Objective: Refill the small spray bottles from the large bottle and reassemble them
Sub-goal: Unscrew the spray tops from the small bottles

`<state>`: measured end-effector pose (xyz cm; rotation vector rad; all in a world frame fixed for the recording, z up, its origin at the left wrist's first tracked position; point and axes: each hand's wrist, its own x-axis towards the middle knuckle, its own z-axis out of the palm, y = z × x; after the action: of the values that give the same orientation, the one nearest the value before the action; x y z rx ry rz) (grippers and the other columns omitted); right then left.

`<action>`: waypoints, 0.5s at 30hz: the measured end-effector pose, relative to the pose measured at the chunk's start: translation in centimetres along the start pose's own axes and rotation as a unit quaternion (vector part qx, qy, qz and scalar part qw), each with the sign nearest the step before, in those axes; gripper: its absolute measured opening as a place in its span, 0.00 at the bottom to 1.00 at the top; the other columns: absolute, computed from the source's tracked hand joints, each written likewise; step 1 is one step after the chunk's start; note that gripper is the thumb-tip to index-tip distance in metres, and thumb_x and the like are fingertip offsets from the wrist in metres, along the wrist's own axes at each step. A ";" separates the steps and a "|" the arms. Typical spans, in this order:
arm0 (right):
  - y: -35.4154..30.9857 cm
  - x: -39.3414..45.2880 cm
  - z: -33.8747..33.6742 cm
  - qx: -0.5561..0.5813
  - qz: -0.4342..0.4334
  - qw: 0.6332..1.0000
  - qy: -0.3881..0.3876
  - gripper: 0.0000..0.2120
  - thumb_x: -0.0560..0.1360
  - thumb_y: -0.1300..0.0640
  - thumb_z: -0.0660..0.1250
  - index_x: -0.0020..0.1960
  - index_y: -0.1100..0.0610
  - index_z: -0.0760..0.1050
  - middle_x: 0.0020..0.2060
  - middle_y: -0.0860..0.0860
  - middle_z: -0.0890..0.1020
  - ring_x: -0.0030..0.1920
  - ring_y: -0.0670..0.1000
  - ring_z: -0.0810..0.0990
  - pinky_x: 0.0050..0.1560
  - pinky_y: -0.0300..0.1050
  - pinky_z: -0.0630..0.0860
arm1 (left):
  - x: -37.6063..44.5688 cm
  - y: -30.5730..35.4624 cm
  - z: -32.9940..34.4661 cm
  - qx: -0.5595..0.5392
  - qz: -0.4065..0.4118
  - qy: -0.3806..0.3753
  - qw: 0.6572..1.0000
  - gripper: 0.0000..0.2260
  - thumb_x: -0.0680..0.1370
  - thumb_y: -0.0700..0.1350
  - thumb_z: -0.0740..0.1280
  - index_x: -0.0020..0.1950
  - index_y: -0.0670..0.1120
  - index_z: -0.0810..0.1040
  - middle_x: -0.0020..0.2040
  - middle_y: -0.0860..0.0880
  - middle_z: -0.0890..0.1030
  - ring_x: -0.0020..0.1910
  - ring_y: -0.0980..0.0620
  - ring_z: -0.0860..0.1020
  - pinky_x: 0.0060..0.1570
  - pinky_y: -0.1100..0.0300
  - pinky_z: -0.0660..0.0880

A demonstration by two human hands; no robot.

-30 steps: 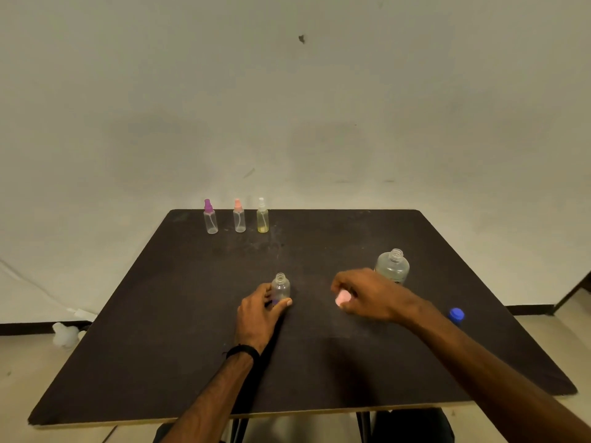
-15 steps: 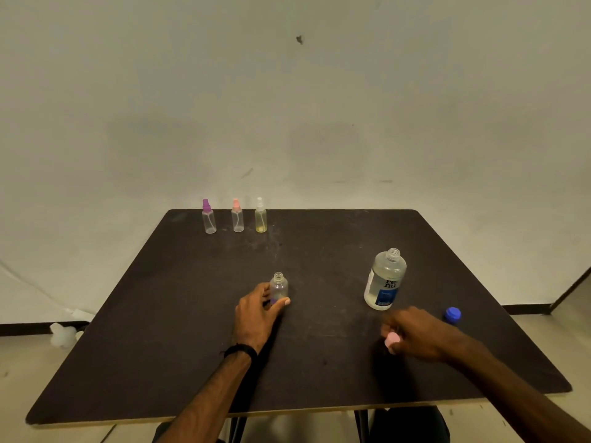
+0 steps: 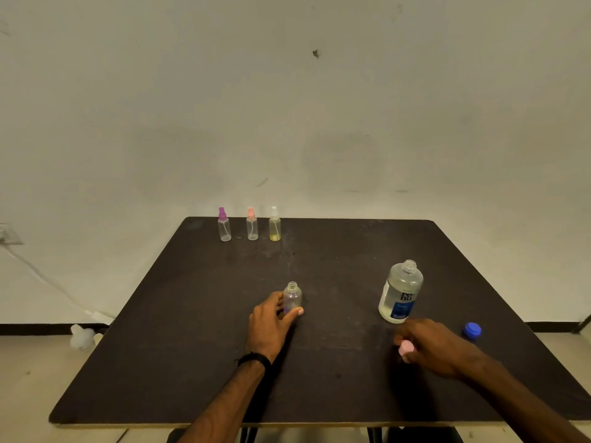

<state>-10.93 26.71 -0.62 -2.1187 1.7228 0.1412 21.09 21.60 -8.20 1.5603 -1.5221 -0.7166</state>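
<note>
Left hand wrapped round open clear plastic spray bottle mid-frame, right hand pinched pink rounded cap lower right, matte dark tabletop.

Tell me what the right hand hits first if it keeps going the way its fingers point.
The right hand, holding a pink cap, points left: bare table first, apparently.

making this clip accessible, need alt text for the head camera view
A person's left hand steadies a small uncapped bottle on a dark table while the right hand holds a pink cap near the open large bottle. Three capped spray bottles stand at the far edge.
</note>
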 end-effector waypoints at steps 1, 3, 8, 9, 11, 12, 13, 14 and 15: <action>0.0 0.0 0.0 0.003 0.000 1.000 0.000 0.11 0.75 0.47 0.68 0.55 0.38 0.69 0.61 0.43 0.73 0.61 0.43 0.71 0.62 0.39 0.69 | 0.0 0.0 0.0 -0.001 0.000 0.000 1.000 0.20 0.72 0.56 0.76 0.62 0.52 0.78 0.48 0.64 0.78 0.44 0.71 0.76 0.43 0.76 0.71; 0.0 0.0 -0.1 0.007 0.002 1.000 -0.001 0.13 0.75 0.47 0.68 0.55 0.37 0.68 0.61 0.43 0.73 0.61 0.42 0.71 0.62 0.39 0.70 | 0.0 0.0 0.0 -0.003 -0.002 0.001 1.000 0.20 0.72 0.56 0.76 0.61 0.53 0.78 0.48 0.64 0.78 0.44 0.71 0.76 0.42 0.77 0.70; -0.3 -0.3 -0.3 -0.002 0.020 1.000 -0.012 0.25 0.75 0.45 0.68 0.69 0.44 0.66 0.69 0.45 0.70 0.67 0.45 0.69 0.67 0.42 0.68 | 0.1 0.1 -0.1 -0.005 -0.004 -0.002 1.000 0.20 0.72 0.55 0.76 0.62 0.52 0.78 0.50 0.62 0.78 0.46 0.66 0.77 0.41 0.77 0.71; -0.4 -0.4 -0.4 -0.006 0.020 1.000 -0.006 0.25 0.75 0.43 0.68 0.70 0.44 0.66 0.69 0.45 0.70 0.67 0.45 0.70 0.67 0.42 0.69 | 0.0 0.1 -0.1 -0.003 -0.005 -0.003 1.000 0.20 0.72 0.55 0.76 0.62 0.52 0.78 0.49 0.62 0.78 0.45 0.67 0.77 0.41 0.78 0.70; -0.5 -0.8 -0.6 -0.025 0.017 0.999 0.018 0.26 0.75 0.39 0.65 0.70 0.44 0.66 0.68 0.45 0.71 0.65 0.44 0.72 0.64 0.40 0.70 | 0.0 0.2 -0.1 -0.001 -0.006 -0.005 1.000 0.20 0.72 0.55 0.76 0.62 0.52 0.78 0.50 0.61 0.80 0.46 0.67 0.77 0.41 0.77 0.70; -0.8 -1.0 -0.9 -0.039 0.015 0.999 0.035 0.26 0.75 0.35 0.62 0.69 0.44 0.67 0.66 0.43 0.73 0.63 0.43 0.73 0.62 0.39 0.71 | 0.0 0.3 -0.1 -0.003 -0.007 -0.005 1.000 0.21 0.72 0.55 0.76 0.62 0.52 0.78 0.52 0.60 0.81 0.47 0.66 0.78 0.42 0.77 0.71; -1.1 -1.3 -1.2 -0.051 0.009 0.997 0.057 0.27 0.73 0.30 0.57 0.67 0.43 0.68 0.61 0.42 0.74 0.59 0.43 0.75 0.59 0.37 0.73 | 0.0 0.3 -0.1 -0.005 -0.009 -0.006 1.000 0.21 0.72 0.55 0.76 0.63 0.52 0.78 0.54 0.58 0.82 0.48 0.65 0.78 0.44 0.76 0.71; -1.6 -1.5 -1.7 -0.064 -0.002 0.994 0.086 0.29 0.70 0.26 0.52 0.62 0.42 0.70 0.56 0.39 0.75 0.54 0.42 0.76 0.54 0.35 0.74 | 0.0 0.3 -0.2 -0.006 -0.011 -0.008 1.000 0.22 0.72 0.55 0.76 0.63 0.52 0.78 0.55 0.57 0.82 0.49 0.64 0.79 0.46 0.76 0.72; -2.2 -1.8 -2.2 -0.074 -0.017 0.990 0.118 0.29 0.68 0.24 0.48 0.57 0.41 0.71 0.50 0.37 0.75 0.48 0.41 0.77 0.49 0.34 0.75 | 0.0 0.3 -0.2 -0.009 -0.014 -0.010 1.000 0.22 0.72 0.55 0.76 0.63 0.52 0.78 0.56 0.56 0.83 0.51 0.63 0.80 0.47 0.75 0.73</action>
<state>-9.63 27.84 2.51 -2.3522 1.8569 0.0092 21.06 21.67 -7.83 1.5683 -1.5077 -0.7609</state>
